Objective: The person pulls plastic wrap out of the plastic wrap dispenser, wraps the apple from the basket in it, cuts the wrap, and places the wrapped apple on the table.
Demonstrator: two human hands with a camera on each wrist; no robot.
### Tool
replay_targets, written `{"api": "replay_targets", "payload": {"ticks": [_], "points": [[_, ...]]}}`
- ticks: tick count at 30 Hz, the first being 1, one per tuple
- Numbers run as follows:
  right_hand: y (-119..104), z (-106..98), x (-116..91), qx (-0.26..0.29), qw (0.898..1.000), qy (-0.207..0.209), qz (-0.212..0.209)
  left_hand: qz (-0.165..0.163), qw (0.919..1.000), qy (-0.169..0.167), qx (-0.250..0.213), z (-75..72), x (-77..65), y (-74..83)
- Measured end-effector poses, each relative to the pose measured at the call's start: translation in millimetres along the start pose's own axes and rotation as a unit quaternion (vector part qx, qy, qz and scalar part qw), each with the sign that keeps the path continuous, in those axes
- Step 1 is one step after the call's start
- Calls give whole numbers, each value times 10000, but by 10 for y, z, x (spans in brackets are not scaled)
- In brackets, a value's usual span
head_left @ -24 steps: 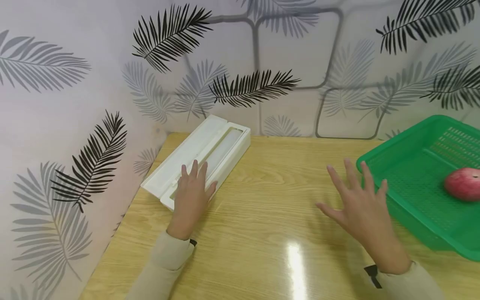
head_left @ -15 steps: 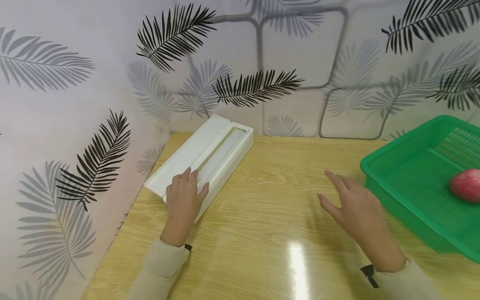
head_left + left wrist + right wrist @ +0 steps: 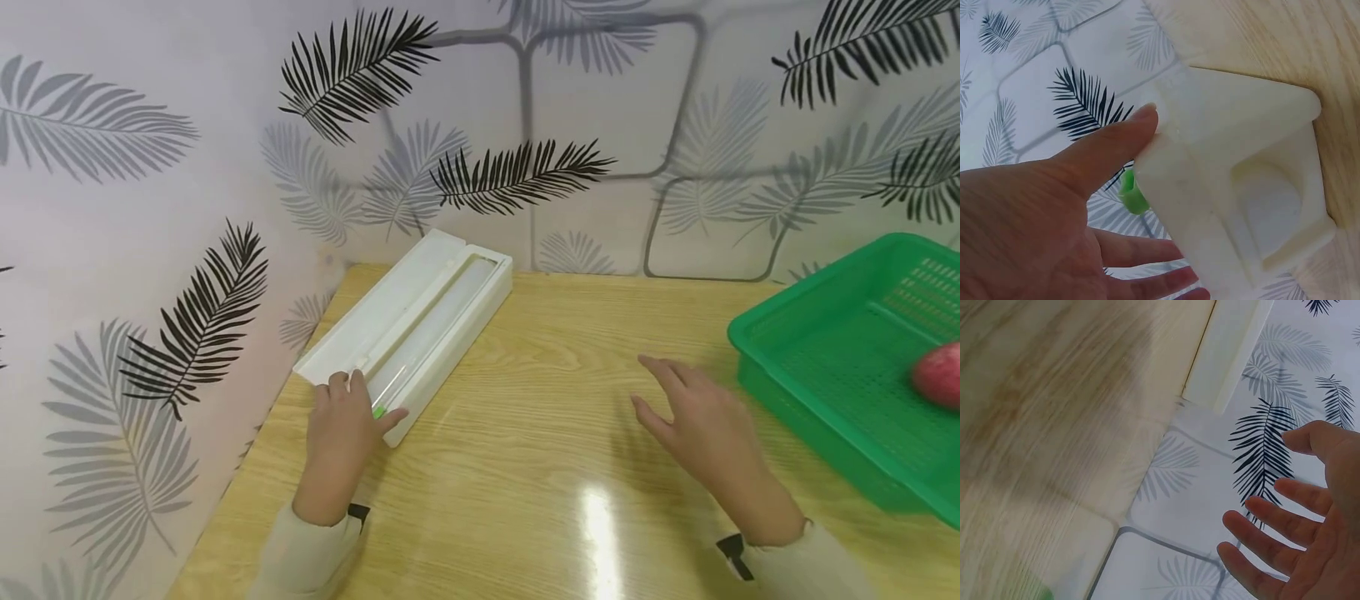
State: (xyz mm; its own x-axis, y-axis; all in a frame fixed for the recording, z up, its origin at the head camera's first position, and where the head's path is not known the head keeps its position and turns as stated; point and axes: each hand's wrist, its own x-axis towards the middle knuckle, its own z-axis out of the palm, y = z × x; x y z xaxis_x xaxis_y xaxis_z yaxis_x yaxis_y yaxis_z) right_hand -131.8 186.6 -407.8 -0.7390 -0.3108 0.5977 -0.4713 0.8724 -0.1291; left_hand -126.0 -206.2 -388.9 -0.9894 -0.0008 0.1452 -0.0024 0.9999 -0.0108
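A long white plastic box (image 3: 465, 333) stands at the table's back left, its lid (image 3: 382, 308) folded back to the left. Inside lies a pale, glossy roll (image 3: 442, 304), and a small green piece (image 3: 378, 412) shows at the near end. My left hand (image 3: 341, 437) is at that end, thumb towards the right side and fingers over the front left. In the left wrist view the thumb meets the box's edge, with the green piece (image 3: 1132, 194) between thumb and extended fingers. My right hand (image 3: 708, 425) hovers over the table with relaxed fingers, holding nothing.
A green perforated plastic basket (image 3: 825, 417) stands at the right with a round red fruit (image 3: 939, 375) in it. Leaf-patterned wall covering (image 3: 585, 217) borders the wooden table (image 3: 540, 400) at the back and left.
My left hand has slid back along the box to its near end, uncovering the roll and green piece. The right hand's spread fingers have drawn together. The box has stayed in place.
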Motion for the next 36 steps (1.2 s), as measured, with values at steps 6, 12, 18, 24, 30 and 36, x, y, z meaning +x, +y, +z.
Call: {"api": "replay_targets", "payload": {"ticks": [6, 12, 18, 24, 30, 36], "points": [[-9, 27, 100, 273, 9983, -498, 106, -122, 9987, -61, -483, -17, -45, -76], [-28, 111, 523, 915, 9828, -1572, 332, -177, 9968, -80, -773, -17, -22, -114], [-115, 315, 1020, 1112, 9697, -2176, 73, 153, 9983, -77, -564, -25, 35, -98], [-210, 669, 1389, 1385, 9539, -2663, -17, 393, 9976, -184, -533, -10, 103, -174], [-165, 976, 1608, 1606, 9461, -2814, -15, 512, 9961, -490, -528, -21, 174, -293], [-130, 1201, 1805, 1731, 9474, -2689, -103, 575, 9943, -764, -480, -33, 198, -312]]}}
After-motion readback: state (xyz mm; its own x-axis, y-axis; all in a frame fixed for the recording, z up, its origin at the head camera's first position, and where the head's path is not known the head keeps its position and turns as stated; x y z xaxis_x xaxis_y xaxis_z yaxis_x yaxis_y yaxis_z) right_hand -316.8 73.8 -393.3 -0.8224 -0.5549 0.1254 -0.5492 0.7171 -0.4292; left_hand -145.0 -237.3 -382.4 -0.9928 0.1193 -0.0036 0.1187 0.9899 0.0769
